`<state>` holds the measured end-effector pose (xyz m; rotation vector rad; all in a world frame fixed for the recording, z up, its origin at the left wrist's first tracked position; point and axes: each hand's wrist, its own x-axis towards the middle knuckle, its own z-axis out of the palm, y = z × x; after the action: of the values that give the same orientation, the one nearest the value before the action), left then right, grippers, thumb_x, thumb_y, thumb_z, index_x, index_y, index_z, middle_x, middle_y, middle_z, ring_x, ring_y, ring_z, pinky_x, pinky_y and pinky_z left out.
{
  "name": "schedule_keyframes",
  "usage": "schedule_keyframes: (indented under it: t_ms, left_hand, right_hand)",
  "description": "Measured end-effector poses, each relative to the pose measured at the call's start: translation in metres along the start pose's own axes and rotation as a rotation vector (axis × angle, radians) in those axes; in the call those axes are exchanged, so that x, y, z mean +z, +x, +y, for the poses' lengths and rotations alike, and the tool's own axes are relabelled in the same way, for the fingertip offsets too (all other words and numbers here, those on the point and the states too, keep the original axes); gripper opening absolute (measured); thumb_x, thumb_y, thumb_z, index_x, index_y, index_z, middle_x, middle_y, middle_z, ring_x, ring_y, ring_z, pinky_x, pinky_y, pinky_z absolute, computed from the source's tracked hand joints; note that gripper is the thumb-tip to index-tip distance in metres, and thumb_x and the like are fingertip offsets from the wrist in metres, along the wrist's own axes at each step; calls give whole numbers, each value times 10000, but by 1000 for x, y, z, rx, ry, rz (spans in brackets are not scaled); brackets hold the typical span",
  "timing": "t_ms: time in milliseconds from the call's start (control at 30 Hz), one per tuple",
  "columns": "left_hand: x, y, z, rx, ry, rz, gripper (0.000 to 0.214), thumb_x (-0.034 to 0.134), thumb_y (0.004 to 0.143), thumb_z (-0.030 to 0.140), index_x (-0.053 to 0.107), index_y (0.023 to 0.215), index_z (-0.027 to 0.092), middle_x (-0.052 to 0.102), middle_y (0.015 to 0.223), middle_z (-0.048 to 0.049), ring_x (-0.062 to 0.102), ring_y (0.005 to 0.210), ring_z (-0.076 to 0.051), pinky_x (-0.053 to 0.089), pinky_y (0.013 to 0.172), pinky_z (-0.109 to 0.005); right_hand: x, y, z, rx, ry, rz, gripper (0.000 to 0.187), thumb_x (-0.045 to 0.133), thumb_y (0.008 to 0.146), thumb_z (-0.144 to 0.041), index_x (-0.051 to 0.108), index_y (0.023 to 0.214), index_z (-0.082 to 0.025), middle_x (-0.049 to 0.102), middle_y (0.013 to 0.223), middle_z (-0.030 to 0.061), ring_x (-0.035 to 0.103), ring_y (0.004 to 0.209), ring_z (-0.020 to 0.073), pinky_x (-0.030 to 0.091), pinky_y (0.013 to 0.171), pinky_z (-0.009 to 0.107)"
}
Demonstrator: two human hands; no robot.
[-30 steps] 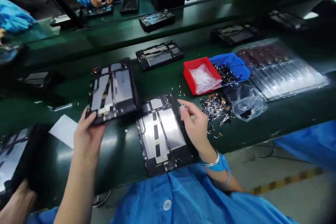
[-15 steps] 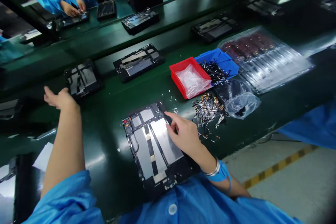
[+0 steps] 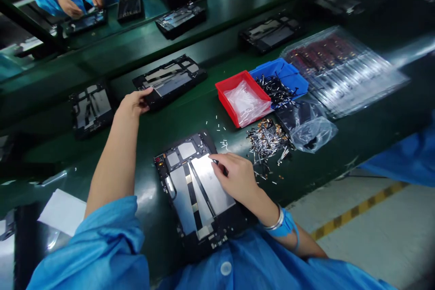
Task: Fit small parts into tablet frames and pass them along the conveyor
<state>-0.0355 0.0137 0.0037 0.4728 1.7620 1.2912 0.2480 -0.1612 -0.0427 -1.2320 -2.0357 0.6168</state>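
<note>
Belt [image 3: 142, 136] carries open tablets. Your left arm stretches forward; left hand [image 3: 134, 102] grips the near corner of the far tablet [image 3: 170, 79], fingers curled on its edge. Near tablet [image 3: 197, 190] lies flat before you. Your right hand [image 3: 238, 176] rests on it, wrist bent, fingertips pinched on a small part, too small to identify.

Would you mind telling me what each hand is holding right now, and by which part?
The left hand grips the far tablet frame at its near-left corner. The right hand rests on the near tablet frame, fingertips pinched; whether they hold anything cannot be told.
</note>
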Motion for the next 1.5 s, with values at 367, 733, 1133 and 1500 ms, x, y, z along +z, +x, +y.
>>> schedule_keyframes:
  t_ms: [367,733,1133,1500]
  left_hand:
    - [-19,-143,-33,114,-459,-112,112,556,750,105,558,650,156,542,549,33,487,431,-65,400,402,-154]
    - [-107,-316,-193,43,65,-276,328,821,625,501,723,743,210,739,777,-62,709,783,-271,591,830,-454]
    - [-92,-272,-206,345,-107,8,475,563,921,367,503,1392,349,441,1514,-12,375,1415,-238,397,1121,-368]
    - [-73,-288,-199,274,-22,-59,584,571,932,343,362,1473,413,251,1594,114,164,1489,-219,100,1230,-325]
  right_hand:
    - [-6,26,-7,389,719,-117,494,553,832,-363,581,1289,-176,723,897,52,554,587,116,404,459,233]
    - [-9,-6,-44,587,1009,-275,690,733,681,-389,590,1325,-187,748,884,55,660,686,164,551,662,306]
    - [-36,-47,-2,274,330,-173,410,633,817,-406,715,1166,-205,775,888,71,709,730,212,559,652,324]
    - [-32,-57,0,28,-220,-337,431,356,994,-345,614,1287,-163,739,891,93,703,751,200,538,654,300]
